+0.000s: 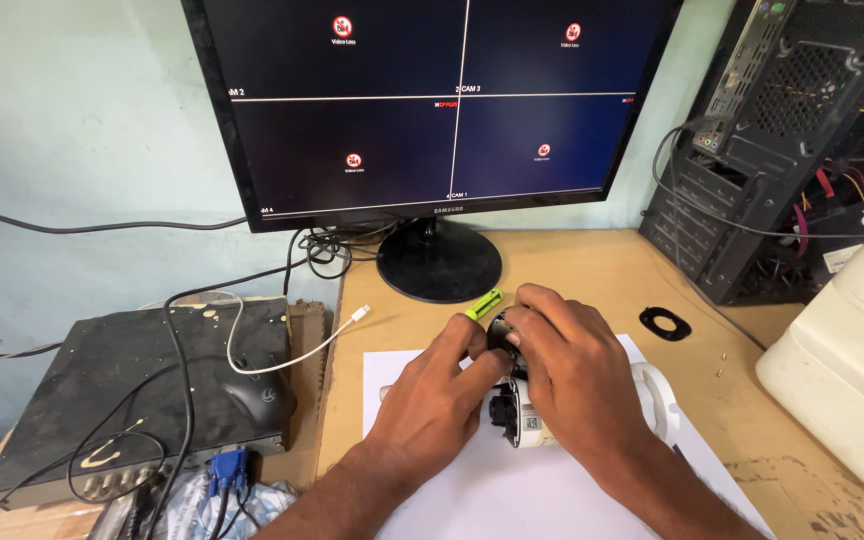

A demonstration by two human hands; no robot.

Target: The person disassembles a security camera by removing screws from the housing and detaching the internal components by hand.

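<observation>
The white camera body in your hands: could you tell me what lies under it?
A white paper sheet on the wooden desk lies under the camera body; both hands cover its top.

camera (529, 425): white body, black lens end
screwdriver (484, 303): bright green handle
paper (512, 490), under the camera: plain white
ring (665, 323), right of the camera: black

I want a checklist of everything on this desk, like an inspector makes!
Surface: light wooden desk with white paper sheet under the work.
Job's things: small white cylindrical camera; green-handled screwdriver.
Clutter: black plastic ring, black computer mouse, dusty black recorder box.
Grips: left hand and right hand both hold the camera.
Cables: white cable; black wires behind the stand.
Surroundings: black monitor, open computer tower, cream machine.
</observation>
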